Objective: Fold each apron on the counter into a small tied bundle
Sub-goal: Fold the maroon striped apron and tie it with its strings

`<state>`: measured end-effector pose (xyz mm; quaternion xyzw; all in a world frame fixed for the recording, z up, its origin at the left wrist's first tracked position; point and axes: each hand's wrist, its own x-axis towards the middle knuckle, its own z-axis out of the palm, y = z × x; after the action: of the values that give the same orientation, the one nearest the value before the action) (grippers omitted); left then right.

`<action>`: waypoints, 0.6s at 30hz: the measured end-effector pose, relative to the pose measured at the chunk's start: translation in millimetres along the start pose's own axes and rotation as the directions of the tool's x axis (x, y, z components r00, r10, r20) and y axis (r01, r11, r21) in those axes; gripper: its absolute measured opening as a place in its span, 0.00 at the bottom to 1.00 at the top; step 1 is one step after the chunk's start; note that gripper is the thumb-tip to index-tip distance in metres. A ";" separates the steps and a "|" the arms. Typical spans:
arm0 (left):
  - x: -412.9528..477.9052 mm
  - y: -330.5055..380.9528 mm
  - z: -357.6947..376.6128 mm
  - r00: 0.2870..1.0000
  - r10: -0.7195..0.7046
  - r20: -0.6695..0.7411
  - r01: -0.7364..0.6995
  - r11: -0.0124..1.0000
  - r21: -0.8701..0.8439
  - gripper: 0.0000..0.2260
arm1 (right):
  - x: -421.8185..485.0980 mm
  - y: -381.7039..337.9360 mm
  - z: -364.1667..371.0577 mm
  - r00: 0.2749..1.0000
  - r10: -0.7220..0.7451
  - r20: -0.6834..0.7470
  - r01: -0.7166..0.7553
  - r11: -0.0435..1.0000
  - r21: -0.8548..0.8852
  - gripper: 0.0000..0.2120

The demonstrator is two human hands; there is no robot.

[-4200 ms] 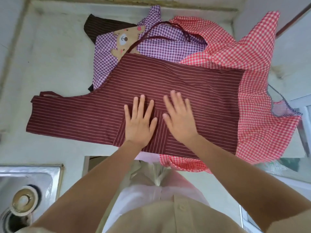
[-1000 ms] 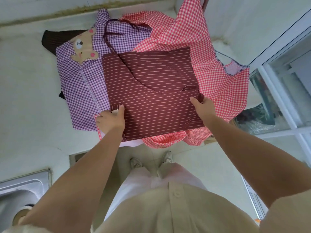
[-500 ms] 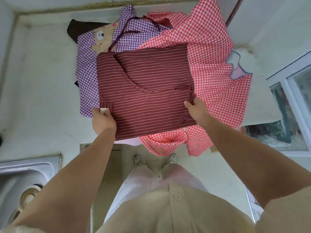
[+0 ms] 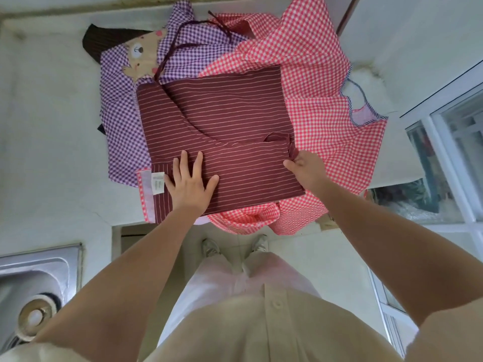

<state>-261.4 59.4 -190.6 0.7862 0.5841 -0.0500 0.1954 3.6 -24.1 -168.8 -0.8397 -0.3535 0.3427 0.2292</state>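
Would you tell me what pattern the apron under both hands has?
The apron is dark maroon with thin pale stripes, clearest in the head view.

4 aprons lie heaped on the counter [image 4: 52, 126]: 1 maroon striped apron [image 4: 222, 121], 1 purple gingham apron [image 4: 122, 126], 1 red gingham apron [image 4: 326, 131], 1 dark brown apron [image 4: 104, 40]. 2 hands, 1 sink [image 4: 34, 283].

Hands [image 4: 189, 184] on folded striped apron [image 4: 222, 131]
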 end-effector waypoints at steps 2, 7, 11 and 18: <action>-1.0 -1.4 -0.4 1.000 0.008 0.015 -0.008 1.000 0.008 0.32 | 0.2 0.8 2.0 0.999 0.041 -0.034 -0.043 0.997 -0.072 0.14; -7.8 6.9 -0.4 0.989 0.133 -0.062 -0.131 0.991 0.034 0.32 | -11.5 -11.9 15.5 0.932 -0.121 -0.343 0.079 0.988 -0.134 0.17; -12.5 13.6 10.7 0.989 0.142 0.046 -0.146 0.986 0.085 0.33 | -21.8 -25.8 40.7 0.839 -0.516 -0.170 0.402 0.800 -0.446 0.29; -11.5 12.0 22.0 0.989 0.093 0.111 -0.108 0.985 0.134 0.33 | -6.5 19.0 50.7 0.954 -0.285 0.096 0.278 0.715 -0.641 0.33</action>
<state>-250.4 38.2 -204.2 0.8227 0.5277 -0.1218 0.1726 -28.9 -34.0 -211.5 -0.8047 -0.5723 0.1561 -0.0240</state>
